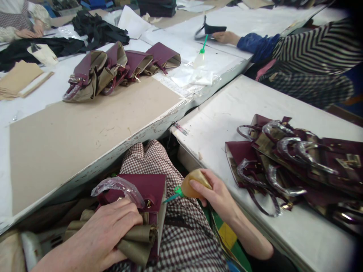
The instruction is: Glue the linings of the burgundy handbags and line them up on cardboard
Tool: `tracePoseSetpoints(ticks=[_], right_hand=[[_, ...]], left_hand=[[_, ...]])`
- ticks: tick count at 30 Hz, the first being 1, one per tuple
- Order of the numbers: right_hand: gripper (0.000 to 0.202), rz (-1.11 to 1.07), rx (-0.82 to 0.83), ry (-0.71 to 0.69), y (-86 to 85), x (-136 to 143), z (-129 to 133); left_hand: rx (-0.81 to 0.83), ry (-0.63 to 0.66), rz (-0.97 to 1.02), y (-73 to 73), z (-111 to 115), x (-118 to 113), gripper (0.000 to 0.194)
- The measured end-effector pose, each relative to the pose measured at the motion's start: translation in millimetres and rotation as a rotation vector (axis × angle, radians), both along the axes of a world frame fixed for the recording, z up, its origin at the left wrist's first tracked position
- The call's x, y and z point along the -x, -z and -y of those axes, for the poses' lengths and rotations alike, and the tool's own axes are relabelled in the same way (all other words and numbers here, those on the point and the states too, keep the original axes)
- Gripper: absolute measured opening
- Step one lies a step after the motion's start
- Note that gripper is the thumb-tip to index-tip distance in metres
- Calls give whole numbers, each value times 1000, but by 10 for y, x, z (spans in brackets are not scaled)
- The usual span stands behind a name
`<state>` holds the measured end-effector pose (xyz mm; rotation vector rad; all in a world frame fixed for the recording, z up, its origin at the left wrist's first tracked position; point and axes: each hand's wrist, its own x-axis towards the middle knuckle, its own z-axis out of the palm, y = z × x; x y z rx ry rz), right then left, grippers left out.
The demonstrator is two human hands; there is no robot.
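Note:
On my lap lies a burgundy handbag (154, 183) with a plastic-wrapped handle and an olive lining bunched out of it. My left hand (113, 226) is closed over the lining and the bag's upper side, holding them. In my right hand (214, 190) is a squeeze bottle (194, 183) of amber liquid with a green cap and thin green nozzle. Its nozzle tip points left, right by the bag's pale edge; whether it touches I cannot tell. Fingers and thumb wrap the bottle's body.
Several burgundy bags (121, 66) stand on the table ahead, near a beige board (93, 117). More bags (297, 158) are piled on the right table. Another glue-type bottle (200, 56) stands farther back, beside a co-worker's hand (227, 37) holding a dark piece. Black fabric (90, 28) lies at left.

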<state>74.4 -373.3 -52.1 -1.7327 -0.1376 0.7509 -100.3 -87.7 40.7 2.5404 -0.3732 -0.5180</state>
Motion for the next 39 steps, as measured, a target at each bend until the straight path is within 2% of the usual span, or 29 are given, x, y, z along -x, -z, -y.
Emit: tracePoseSetpoints(ticks=[3,6,13,16,25,32,39], right_hand=[[46,-5,9,-2,72,47,-24],[41,-35,-25,-18,64,71,-25],[39,-148,-116,-56,-126,138,40],[37,-202,-176,-50,-219,207,60],[32,-343,-360,80,-410,484,117],[35,-369,-387,170,-407,587,85],[36,-338,-371,148,-389,599,105]], left_hand=[[-9,7,17,6,-3,13,48],[-27,11,17,3,5,7,47],[-24,42,-4,-41,10,-52,39],[-9,17,-32,-34,5,-51,37],[6,-52,-15,4,-27,-21,32],[9,-63,24,-27,-119,-9,31],[76,-67,26,-24,-105,-64,25]])
